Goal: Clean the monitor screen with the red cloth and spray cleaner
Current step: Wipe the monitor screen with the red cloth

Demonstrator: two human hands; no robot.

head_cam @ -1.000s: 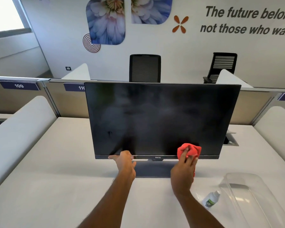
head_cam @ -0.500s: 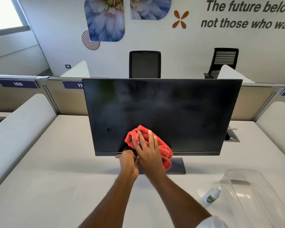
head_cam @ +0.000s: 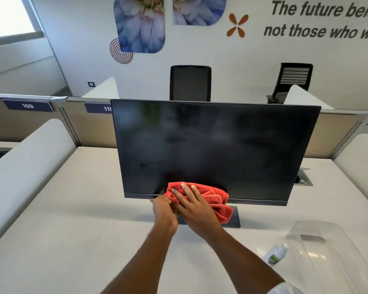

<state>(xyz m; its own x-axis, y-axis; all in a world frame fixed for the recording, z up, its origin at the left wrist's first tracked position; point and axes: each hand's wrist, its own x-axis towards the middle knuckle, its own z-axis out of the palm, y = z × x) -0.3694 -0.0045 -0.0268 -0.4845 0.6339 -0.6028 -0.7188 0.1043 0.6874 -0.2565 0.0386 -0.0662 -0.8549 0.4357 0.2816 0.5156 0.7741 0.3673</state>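
Observation:
A black monitor (head_cam: 217, 145) stands on the white desk (head_cam: 62, 240), its dark screen hazy with smears. My right hand (head_cam: 192, 206) lies flat, fingers spread, on the bunched red cloth (head_cam: 212, 198) and presses it against the lower middle of the screen and the bottom bezel. My left hand (head_cam: 163, 211) grips the bottom edge of the monitor just left of the cloth. The spray cleaner bottle (head_cam: 275, 254), small and clear with a green label, lies on its side on the desk at the lower right.
A clear plastic cover (head_cam: 327, 251) rests on the desk at the right, next to the bottle. White padded dividers (head_cam: 30, 162) flank the desk. A cable hatch (head_cam: 304, 179) sits behind the monitor's right side. Two black chairs (head_cam: 190, 82) stand beyond the partition.
My right hand swept the red cloth leftwards along the bottom of the screen to beside my left hand, then slid it down a little. My left hand has kept its grip on the bottom edge.

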